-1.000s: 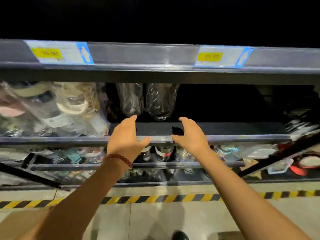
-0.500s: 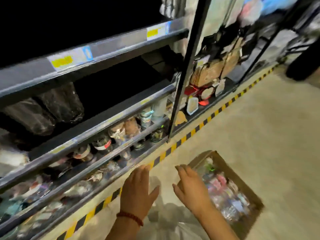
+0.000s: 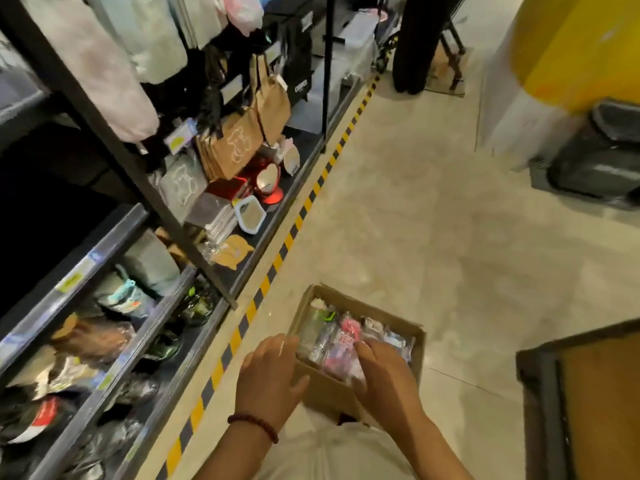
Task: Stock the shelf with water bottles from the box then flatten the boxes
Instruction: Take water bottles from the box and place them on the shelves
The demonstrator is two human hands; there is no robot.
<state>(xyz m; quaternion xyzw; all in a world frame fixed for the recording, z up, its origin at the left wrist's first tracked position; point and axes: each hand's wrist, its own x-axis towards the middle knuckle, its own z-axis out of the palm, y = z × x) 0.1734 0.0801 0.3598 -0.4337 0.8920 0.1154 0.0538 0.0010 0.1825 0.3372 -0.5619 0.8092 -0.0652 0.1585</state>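
Hovering with fingers spread, the left hand point(image 3: 268, 374) and right hand point(image 3: 384, 377) hold nothing; box point(image 3: 325, 393) of bottles point(image 3: 332, 336) at 12 o'clock.

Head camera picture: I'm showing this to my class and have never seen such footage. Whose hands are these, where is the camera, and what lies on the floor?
The camera sits on a person's head, looking down. Their left hand and right hand reach, open and empty, toward a cardboard box on the floor. The box holds wrapped bottles. On the left runs a shelf of goods, edged by striped tape. Nothing is held yet.
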